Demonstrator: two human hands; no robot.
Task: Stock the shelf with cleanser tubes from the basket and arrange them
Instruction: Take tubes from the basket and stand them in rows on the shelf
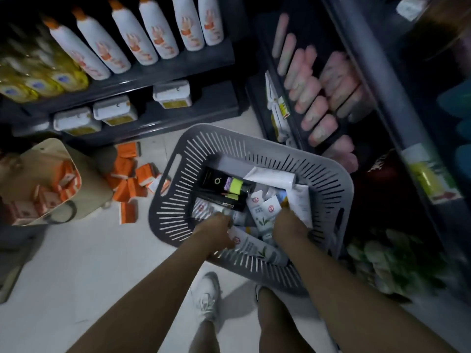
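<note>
Left hand [216,231] and right hand [288,225] both dig among white cleanser tubes [260,212] in the grey basket [175,200] on the floor, grips too blurred to tell; best pinch one tube mid-body and lift it clear of the black tubes [216,182].

I'm looking down into the grey slotted basket [175,200] on the pale floor [76,263], with both hands inside it. The left hand [216,229] lies on a white tube with a green leaf print [257,248]. The right hand [288,225] digs among more white tubes [265,210] beside it. Blur hides whether either one grips anything. A black tube [216,179] lies at the basket's far side. Just beyond, on the right, a dark shelf [265,47] carries rows of pink tubes [313,103]. On the left, white bottles with orange caps [127,39] line another shelf [178,64], and orange boxes [127,184] lie scattered on the floor.
</note>
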